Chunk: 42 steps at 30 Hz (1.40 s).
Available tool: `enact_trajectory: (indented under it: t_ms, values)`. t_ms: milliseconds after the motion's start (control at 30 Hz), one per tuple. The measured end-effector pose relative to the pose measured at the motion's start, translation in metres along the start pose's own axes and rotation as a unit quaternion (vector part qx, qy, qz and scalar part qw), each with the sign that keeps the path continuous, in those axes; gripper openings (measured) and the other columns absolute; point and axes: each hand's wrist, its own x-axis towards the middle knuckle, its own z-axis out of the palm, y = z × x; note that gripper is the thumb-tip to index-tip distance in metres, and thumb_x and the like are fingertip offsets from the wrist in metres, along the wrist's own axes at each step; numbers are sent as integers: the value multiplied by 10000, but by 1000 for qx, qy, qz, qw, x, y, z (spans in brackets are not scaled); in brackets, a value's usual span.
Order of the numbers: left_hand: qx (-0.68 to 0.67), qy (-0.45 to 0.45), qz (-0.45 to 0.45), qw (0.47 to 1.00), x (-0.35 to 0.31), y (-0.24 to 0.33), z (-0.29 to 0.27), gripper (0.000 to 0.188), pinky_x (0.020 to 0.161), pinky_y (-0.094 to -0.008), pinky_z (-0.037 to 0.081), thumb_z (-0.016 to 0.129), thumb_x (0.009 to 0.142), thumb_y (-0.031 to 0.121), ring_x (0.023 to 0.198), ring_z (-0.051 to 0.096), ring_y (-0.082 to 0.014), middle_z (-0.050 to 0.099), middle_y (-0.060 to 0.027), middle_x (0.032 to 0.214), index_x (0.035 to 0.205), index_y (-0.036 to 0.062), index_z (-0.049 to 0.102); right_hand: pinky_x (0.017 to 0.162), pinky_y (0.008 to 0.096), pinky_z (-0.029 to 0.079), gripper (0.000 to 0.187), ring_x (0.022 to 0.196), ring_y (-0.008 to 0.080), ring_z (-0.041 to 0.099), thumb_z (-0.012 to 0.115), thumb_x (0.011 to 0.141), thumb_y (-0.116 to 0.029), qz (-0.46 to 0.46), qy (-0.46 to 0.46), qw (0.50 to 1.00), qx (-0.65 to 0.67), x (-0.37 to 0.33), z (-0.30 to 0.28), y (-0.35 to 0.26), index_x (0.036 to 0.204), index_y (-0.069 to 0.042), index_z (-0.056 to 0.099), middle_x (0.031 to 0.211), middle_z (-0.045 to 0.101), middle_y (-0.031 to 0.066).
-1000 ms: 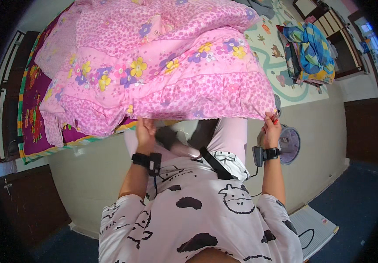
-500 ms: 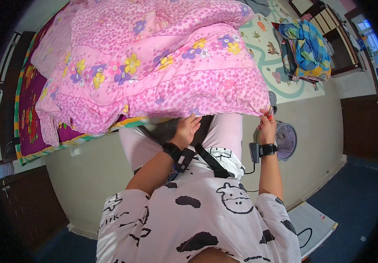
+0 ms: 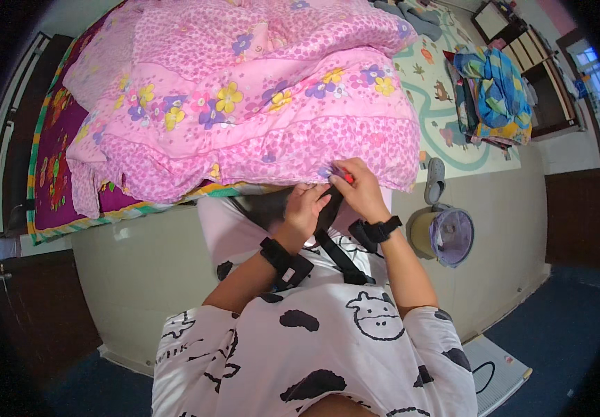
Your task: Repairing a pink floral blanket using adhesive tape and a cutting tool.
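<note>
A pink flowered quilt (image 3: 244, 149) lies spread before me, its near edge above my lap. My left hand (image 3: 305, 212) is at that edge, fingers bent and seemingly pinching the hem. Close beside it, my right hand (image 3: 360, 186) is closed, fingertips brought to the same stretch of hem. A small red thing (image 3: 349, 178) shows at its fingers, too small to name. The spot between the two sets of fingertips is partly hidden. Both wrists wear black straps.
Under the quilt is a purple flowered mat (image 3: 57, 167) with a striped border. To the right stand a lined bin (image 3: 451, 240) and a grey clog (image 3: 435, 179). Folded bedding (image 3: 498, 97) lies on a patterned play mat (image 3: 446, 139). A white board (image 3: 498, 372) lies behind right.
My right hand has come left from the quilt's right corner to beside my left hand, the red thing still with it. The left hand remains at the hem. The view has shifted slightly.
</note>
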Motion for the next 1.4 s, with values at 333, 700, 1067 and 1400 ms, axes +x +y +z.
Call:
enact_trajectory:
  t_ms: [333, 700, 1067, 1400]
  values:
    - [-34, 117, -83, 989, 16, 16, -1, 237, 749, -292, 399, 564, 835, 270, 876, 522, -138, 560, 17, 952, 1023, 138, 504, 614, 304, 396, 135, 671, 242, 499, 621, 727, -90, 72, -109, 991, 8, -2, 5, 21, 783, 18, 563, 712, 492, 109]
    - [4, 61, 0, 998, -16, 19, 6, 44, 706, -264, 444, 555, 790, 45, 748, 549, -136, 581, -47, 768, 751, 45, 574, 616, 286, 406, 124, 687, 226, 509, 630, 706, -56, 78, -1, 997, -20, -7, 5, -3, 800, -8, 565, 736, 503, 107]
    - [-97, -28, -9, 995, -24, 24, 16, 91, 798, -333, 422, 475, 865, 134, 831, 535, -161, 559, -66, 857, 844, 54, 514, 548, 343, 446, 257, 661, 268, 553, 606, 636, 4, -82, -61, 992, -77, -30, 11, -25, 875, -86, 580, 788, 516, 92]
    - [-149, 103, -97, 979, -19, 21, -1, 246, 772, -309, 413, 493, 876, 322, 834, 523, -174, 536, -35, 845, 872, 77, 509, 559, 338, 449, 223, 683, 282, 553, 601, 645, 17, -69, 1, 996, -57, -24, 11, -26, 843, -65, 544, 803, 521, 100]
